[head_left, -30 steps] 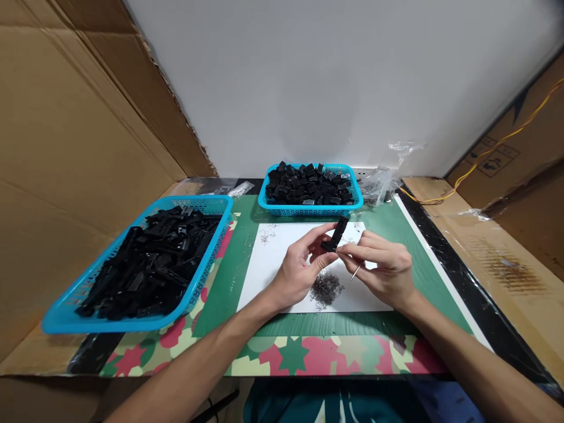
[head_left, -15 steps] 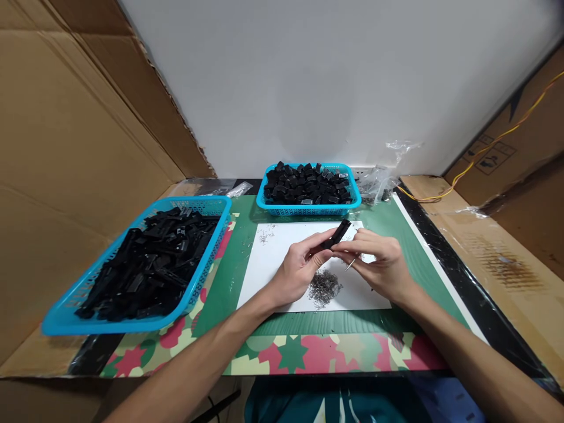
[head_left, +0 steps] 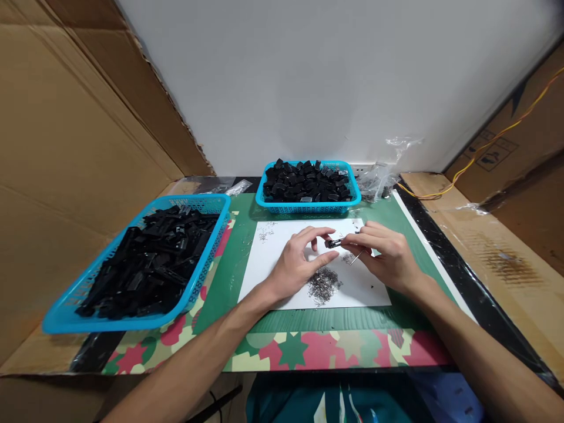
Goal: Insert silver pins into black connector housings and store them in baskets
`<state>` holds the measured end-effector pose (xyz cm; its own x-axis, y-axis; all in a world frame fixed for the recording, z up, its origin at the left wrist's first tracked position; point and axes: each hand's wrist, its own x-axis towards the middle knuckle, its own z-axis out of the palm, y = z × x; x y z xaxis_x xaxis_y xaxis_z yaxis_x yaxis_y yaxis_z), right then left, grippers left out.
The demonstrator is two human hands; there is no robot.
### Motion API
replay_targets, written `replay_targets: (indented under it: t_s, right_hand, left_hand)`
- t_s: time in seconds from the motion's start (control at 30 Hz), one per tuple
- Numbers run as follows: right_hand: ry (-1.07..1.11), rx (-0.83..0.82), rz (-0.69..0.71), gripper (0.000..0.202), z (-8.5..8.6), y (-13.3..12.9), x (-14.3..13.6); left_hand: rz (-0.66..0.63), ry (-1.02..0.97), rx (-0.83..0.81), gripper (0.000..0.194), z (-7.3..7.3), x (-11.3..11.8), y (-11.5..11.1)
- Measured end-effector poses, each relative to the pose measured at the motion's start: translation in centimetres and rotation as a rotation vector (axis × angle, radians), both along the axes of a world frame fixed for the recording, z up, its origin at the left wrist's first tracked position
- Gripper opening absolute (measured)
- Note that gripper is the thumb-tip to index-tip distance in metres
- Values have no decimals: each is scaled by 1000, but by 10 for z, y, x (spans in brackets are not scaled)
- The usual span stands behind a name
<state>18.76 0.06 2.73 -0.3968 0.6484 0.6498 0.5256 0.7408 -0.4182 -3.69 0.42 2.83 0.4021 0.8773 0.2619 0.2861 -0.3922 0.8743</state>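
Observation:
My right hand is closed over the white sheet, its fingertips gripping a small black plastic part. A thin metal rod also sticks out from under these fingers; its other end is hidden in the hand. My left hand is open around the part's left end, with thumb and forefinger apart and a gap between them and the part. Below the hands, a heap of tiny metal pieces lies on the white sheet. They are too small to name for certain.
A large blue basket of black plastic parts stands at the left. Behind the sheet sits a smaller blue basket with black pieces. Clear plastic bags lie beside it. Cardboard walls flank the green mat.
The black part has swung from upright and tilted to nearly flat. My left fingers have let go of it and spread, while my right hand now grips it.

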Motion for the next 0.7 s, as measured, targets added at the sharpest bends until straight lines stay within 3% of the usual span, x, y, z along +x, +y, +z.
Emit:
replay_targets:
  t_s: [0.13, 0.27, 0.47, 0.7]
  right_hand:
    - [-20, -26, 14, 21, -5, 2, 2]
    - [-41, -148, 68, 19, -3, 3, 3]
    - [-100, -307, 62, 28, 11, 4, 21]
    - [23, -258, -127, 16, 7, 0, 30]
  left_hand:
    - [91, 109, 213, 24, -7, -2, 3]
    - [77, 188, 353, 21, -14, -7, 7]
    - [-101, 198, 296, 21, -14, -13, 9]
    - [-195, 178, 197, 17, -20, -2, 7]
